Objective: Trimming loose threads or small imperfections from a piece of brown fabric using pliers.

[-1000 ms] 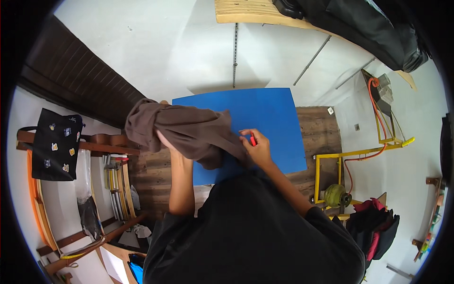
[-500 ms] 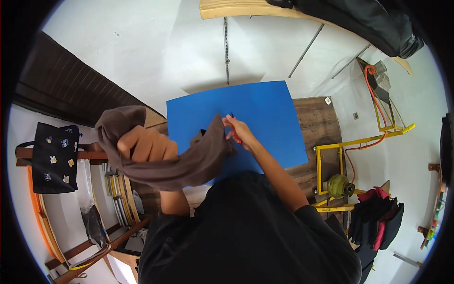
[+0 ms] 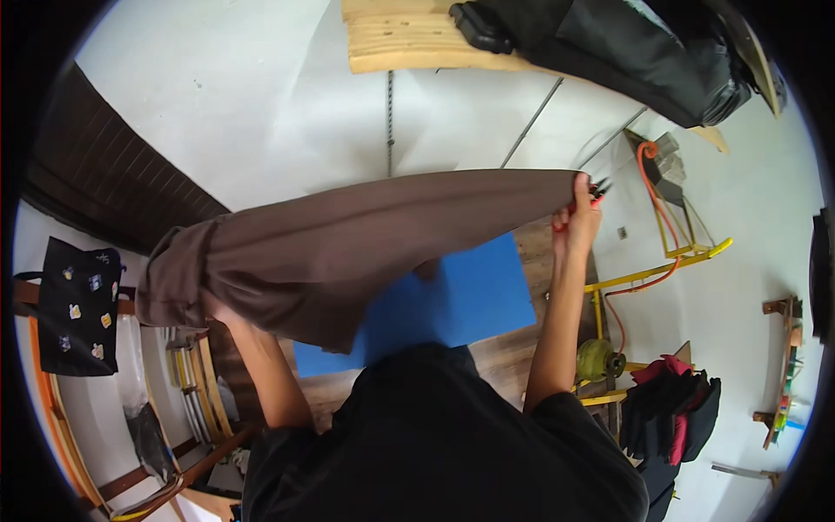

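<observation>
A long piece of brown fabric [image 3: 374,226] is stretched in the air between my hands, its lower edge hanging loose. My left hand [image 3: 221,311] holds the bunched, folded end at the left; the cloth covers most of its fingers. At the far end, my right hand [image 3: 584,217] pinches the fabric's narrow corner between thumb and fingers. Red-handled scissors [image 3: 597,199] sit in that same hand, their dark tips pointing outward and blurred. Beneath the fabric lies a blue tabletop [image 3: 487,291], partly hidden by it.
A wooden shelf [image 3: 409,43] with black bags juts out above. To the right stand a yellow metal frame [image 3: 652,274], a green gas cylinder [image 3: 598,359] with an orange hose, and hung black and red cloths [image 3: 670,409]. A black tote bag [image 3: 78,304] hangs left.
My right hand has moved right and outward, taking the fabric's corner with the scissors still held. The bunched fabric is now spread wide; my left hand has shifted left and lower.
</observation>
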`<state>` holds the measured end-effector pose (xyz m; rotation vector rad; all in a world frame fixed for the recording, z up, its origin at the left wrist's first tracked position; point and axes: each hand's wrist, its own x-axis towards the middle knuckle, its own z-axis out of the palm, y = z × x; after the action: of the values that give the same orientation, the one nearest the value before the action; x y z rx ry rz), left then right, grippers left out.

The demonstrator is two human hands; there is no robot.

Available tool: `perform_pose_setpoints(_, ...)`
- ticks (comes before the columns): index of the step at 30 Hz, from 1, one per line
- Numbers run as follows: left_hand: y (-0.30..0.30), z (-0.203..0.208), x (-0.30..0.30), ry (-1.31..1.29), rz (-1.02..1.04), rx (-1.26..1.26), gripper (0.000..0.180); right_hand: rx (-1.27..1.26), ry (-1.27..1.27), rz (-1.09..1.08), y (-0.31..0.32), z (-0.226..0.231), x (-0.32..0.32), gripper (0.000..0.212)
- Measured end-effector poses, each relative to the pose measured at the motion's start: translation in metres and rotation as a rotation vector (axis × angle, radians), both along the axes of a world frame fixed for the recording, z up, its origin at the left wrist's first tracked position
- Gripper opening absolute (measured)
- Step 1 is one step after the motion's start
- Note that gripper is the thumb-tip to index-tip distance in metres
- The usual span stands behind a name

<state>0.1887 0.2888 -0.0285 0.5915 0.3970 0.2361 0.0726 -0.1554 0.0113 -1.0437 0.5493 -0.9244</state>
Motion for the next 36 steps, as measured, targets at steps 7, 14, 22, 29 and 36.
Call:
perform_pose_setpoints(7,0.045,-0.276,-0.011,-0.84,-0.799,0.804,0.066,-0.228,-0.114,-0.157,0.021,0.06,-0.03,0.029)
perform_pose_setpoints(14,-0.107,0.038,-0.068,-0.823,-0.927,1.389,0.06,-0.657,0.197,0.247,0.105,0.078,-0.026,0.025)
perform_pose_setpoints(22,-0.164,0.067,-0.064,-0.899,-0.781,0.861,0.02,-0.597,0.299,0.447,0.152,0.078,-0.016,0.024)
perform_pose_setpoints(29,-0.165,0.053,-0.059,-0.688,-0.906,0.595,0.014,-0.468,0.24,0.575,0.142,0.054,-0.025,0.026)
perform_pose_setpoints(36,-0.159,0.061,-0.043,-0.575,-0.896,0.544,0.012,-0.296,0.25,0.662,0.14,0.029,-0.01,0.029)
